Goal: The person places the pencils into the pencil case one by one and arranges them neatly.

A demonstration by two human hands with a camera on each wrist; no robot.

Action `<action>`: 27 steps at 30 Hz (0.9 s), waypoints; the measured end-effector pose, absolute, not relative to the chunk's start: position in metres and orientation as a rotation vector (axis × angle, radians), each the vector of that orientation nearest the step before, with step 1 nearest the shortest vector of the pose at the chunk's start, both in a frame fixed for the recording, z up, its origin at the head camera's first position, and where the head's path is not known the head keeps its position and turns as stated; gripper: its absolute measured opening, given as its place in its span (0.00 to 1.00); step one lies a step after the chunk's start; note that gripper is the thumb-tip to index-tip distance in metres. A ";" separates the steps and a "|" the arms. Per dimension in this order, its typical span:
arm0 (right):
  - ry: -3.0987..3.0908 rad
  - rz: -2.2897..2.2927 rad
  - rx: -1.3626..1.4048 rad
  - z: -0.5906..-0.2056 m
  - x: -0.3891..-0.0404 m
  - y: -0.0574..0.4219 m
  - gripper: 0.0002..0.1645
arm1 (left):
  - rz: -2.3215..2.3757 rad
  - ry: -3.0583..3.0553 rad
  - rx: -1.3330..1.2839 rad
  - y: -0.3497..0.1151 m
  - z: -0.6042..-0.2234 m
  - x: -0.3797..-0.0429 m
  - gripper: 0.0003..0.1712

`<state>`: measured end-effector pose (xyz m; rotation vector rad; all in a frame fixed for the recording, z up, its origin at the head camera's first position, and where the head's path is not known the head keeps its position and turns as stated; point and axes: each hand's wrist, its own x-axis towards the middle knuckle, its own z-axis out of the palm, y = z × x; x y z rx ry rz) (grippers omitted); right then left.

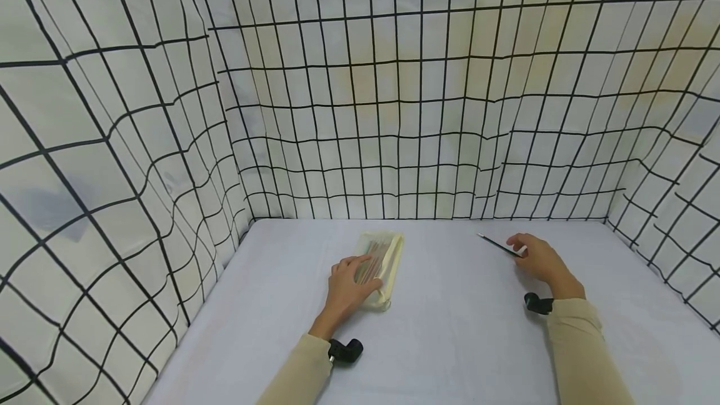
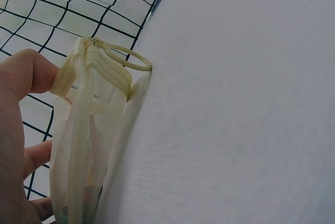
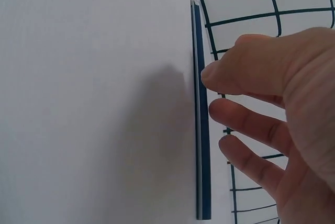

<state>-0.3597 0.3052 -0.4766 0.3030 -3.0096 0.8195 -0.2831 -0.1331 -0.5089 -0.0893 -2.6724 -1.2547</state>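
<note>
A pale yellow mesh pencil case (image 1: 394,255), zipped along its edge and with thin sticks showing through it, lies on the white table. On top of it rests my left hand (image 1: 347,286), fingers spread and thumb toward the zipper side. The left wrist view shows the case's zipper end and a loop strap (image 2: 131,59) beside the thumb. To the right, a dark pencil (image 1: 495,242) lies slanted on the table, its pale tip pointing away to the left. Over its near end is my right hand (image 1: 540,258); in the right wrist view the thumb meets the pencil's edge (image 3: 201,130) and the other fingers stand apart.
White cloth walls with a black grid (image 1: 360,105) enclose the table (image 1: 450,342) at the back and both sides. A small black camera (image 1: 345,350) is strapped at the left wrist, another black camera (image 1: 538,304) at the right.
</note>
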 end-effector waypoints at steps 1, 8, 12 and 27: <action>-3.012 0.819 0.302 -0.477 -0.359 0.307 0.26 | -1.256 -2.672 -0.091 -0.133 -0.509 -0.283 0.39; -3.025 0.807 0.281 -0.480 -0.356 0.312 0.29 | -1.257 -2.674 -0.093 -0.133 -0.510 -0.283 0.39; -3.034 0.797 0.264 -0.481 -0.356 0.311 0.28 | -1.256 -2.669 -0.104 -0.133 -0.509 -0.282 0.39; -3.109 0.762 0.161 -0.479 -0.356 0.300 0.27 | -1.216 -2.669 -0.093 -0.132 -0.509 -0.284 0.39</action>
